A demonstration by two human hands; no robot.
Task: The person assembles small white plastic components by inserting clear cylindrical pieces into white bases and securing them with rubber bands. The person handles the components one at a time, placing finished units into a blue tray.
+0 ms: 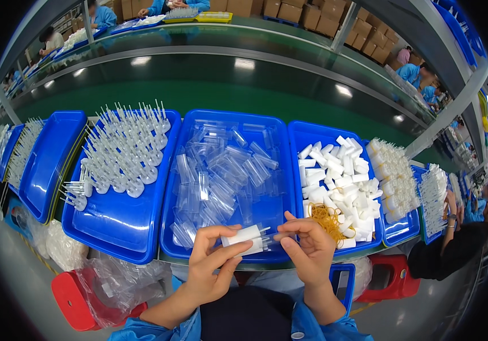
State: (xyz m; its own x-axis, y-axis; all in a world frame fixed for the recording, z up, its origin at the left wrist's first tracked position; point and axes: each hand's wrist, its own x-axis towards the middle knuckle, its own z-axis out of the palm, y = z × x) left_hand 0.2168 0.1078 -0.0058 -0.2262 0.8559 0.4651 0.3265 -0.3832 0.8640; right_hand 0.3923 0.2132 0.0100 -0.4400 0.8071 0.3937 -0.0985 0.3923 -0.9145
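My left hand (212, 261) is closed around a few white plastic pieces (243, 236) with thin prongs sticking out toward the right. My right hand (311, 244) faces their prong ends, its thumb and fingers bent round a small translucent piece that I cannot make out clearly. Both hands are over the front edge of a blue tray (170, 227) of clear plastic sleeves (221, 176). To the right, another blue tray (296, 133) carries loose white plastic pieces (335, 165), with a heap of yellow rubber bands (326, 219) on top near my right hand.
On the left, a blue tray (113, 230) holds white stemmed parts (121, 148) standing upright. Banded white bundles (394, 176) fill a tray farther right. Behind the trays runs a green conveyor belt (198, 85). Red stools (76, 298) stand below; a person's arm (451, 227) is at right.
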